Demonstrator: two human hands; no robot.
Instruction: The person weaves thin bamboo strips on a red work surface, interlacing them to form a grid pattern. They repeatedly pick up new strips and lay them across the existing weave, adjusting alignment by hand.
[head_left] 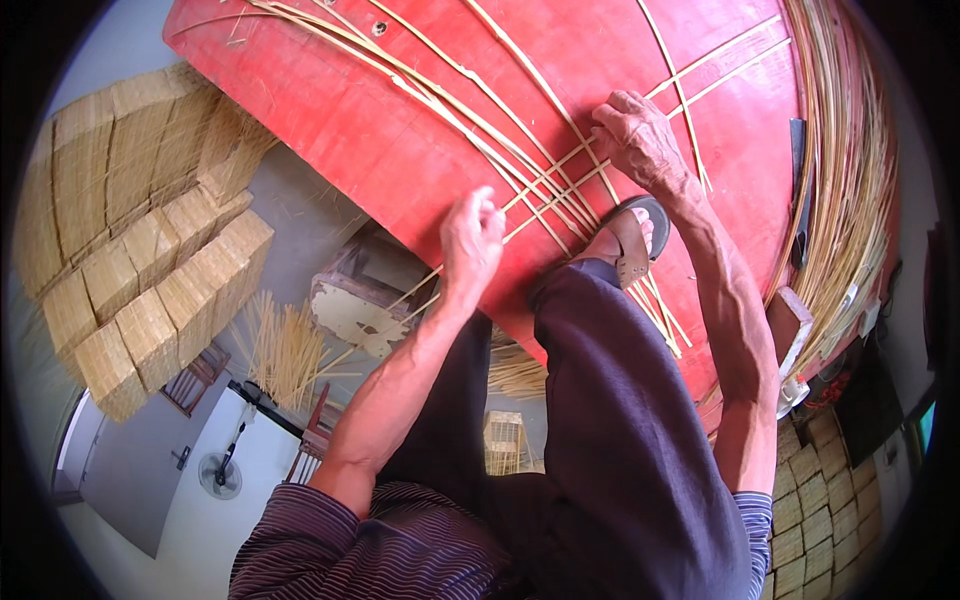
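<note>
Bare red board (400, 130) left of strips (520, 170); sandalled foot (625, 245) blocks centre.

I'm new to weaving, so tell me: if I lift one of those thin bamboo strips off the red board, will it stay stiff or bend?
The bamboo strips curve along the red board, so probably springy. Thin and long, likely light. A foot pins them, suggesting they slide.

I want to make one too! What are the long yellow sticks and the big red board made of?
The strips look like split bamboo or cane: thin, pale yellow, flat and bendy, with a dry matt surface. The red board seems to be painted wood; its red coat is scuffed and worn in places.
</note>
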